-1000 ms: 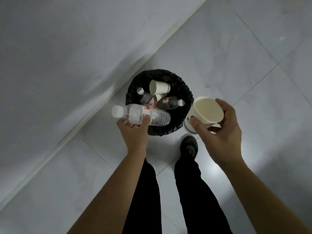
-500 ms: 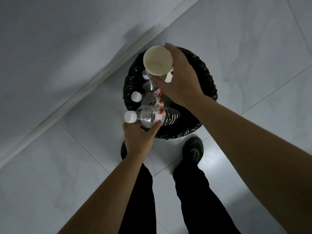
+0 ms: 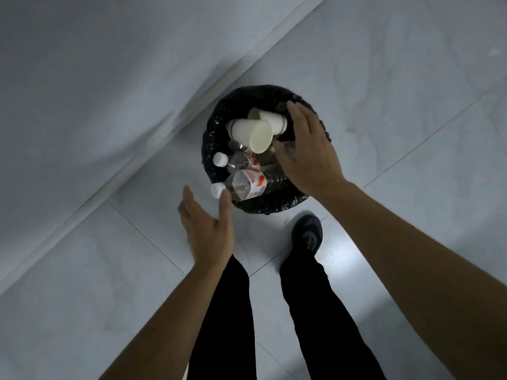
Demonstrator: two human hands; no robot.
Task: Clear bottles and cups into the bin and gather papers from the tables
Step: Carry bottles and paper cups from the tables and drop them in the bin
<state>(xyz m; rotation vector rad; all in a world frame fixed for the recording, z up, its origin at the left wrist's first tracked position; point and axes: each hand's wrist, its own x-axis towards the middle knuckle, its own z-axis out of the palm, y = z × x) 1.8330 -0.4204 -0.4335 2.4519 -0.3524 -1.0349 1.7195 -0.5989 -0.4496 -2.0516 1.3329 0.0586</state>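
A round bin with a black liner (image 3: pixel 216 124) stands on the floor by the wall. Inside lie white paper cups, the nearest cup (image 3: pixel 253 134) tilted on its side over a second cup (image 3: pixel 274 120). Clear plastic bottles with red-and-white labels lie below them: one bottle (image 3: pixel 244 185) rests across the near rim, another bottle (image 3: pixel 233 159) sits deeper. My left hand (image 3: pixel 210 231) hovers just short of the near rim, fingers apart and empty. My right hand (image 3: pixel 306 152) is spread over the bin's right side, holding nothing.
A white wall and its baseboard (image 3: pixel 164 141) run diagonally just behind the bin. Pale glossy floor tiles (image 3: pixel 397 111) surround it. My black-trousered legs and one dark shoe (image 3: pixel 307 233) stand right in front of the bin.
My right hand has let go of the paper cup, which now lies in the bin. My left hand has released the bottle onto the near rim and drawn back, fingers spread.
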